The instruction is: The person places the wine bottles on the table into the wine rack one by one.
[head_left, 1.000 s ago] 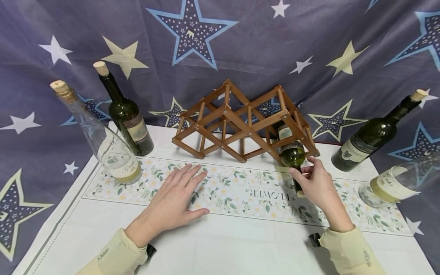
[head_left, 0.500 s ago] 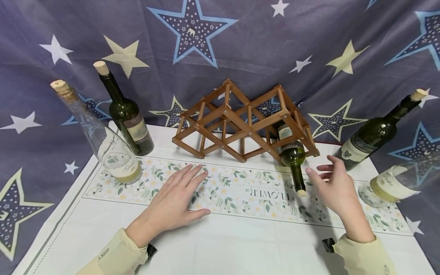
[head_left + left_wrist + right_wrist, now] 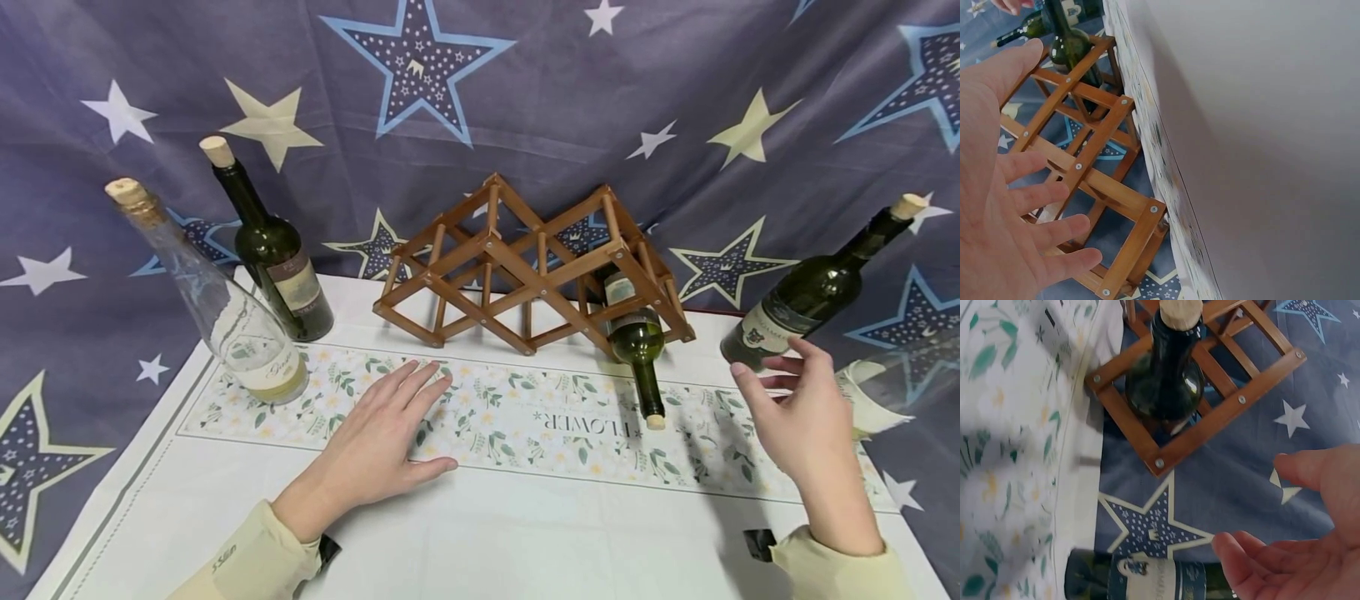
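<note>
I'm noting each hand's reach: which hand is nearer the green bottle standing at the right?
Right. The right hand is just in front of the bottle, contact unclear; the left hand is well to its left, over the runner in front of the rack.

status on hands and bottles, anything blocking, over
Right hand empty, near right-side green bottle; contact unclear. Left hand open, empty. Racked bottle, neck toward person. Nothing seen blocking; right hand partly hides clear bottle.
</note>
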Demonstrator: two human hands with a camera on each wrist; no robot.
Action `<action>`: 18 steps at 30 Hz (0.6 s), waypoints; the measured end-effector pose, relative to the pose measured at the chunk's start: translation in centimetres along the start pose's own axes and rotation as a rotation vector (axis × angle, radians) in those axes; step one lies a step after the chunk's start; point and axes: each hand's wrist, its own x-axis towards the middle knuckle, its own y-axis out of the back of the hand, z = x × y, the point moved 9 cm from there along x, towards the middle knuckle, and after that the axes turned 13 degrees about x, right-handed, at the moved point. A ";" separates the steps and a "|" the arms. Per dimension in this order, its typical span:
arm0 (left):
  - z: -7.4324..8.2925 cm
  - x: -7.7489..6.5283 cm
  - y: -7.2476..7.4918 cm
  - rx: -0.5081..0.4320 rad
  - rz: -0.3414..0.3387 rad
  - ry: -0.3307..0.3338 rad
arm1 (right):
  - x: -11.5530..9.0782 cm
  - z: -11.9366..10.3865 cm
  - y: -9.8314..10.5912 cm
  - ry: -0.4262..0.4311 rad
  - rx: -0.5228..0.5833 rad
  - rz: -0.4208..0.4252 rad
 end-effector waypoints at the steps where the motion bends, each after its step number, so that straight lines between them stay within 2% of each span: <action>1: 0.0 0.0 0.0 0.000 0.001 0.001 | 0.0 0.1 0.4 -0.003 -0.001 0.011; 6: 0.0 0.0 0.0 -0.005 -0.007 0.002 | -0.2 0.3 1.9 -0.014 -0.014 0.071; 11: 0.0 0.0 0.0 -0.006 -0.003 0.000 | -0.4 0.4 3.4 -0.018 -0.039 0.178; 18: 0.1 0.0 0.1 -0.009 0.009 -0.001 | -0.9 -0.1 5.2 0.050 -0.035 0.338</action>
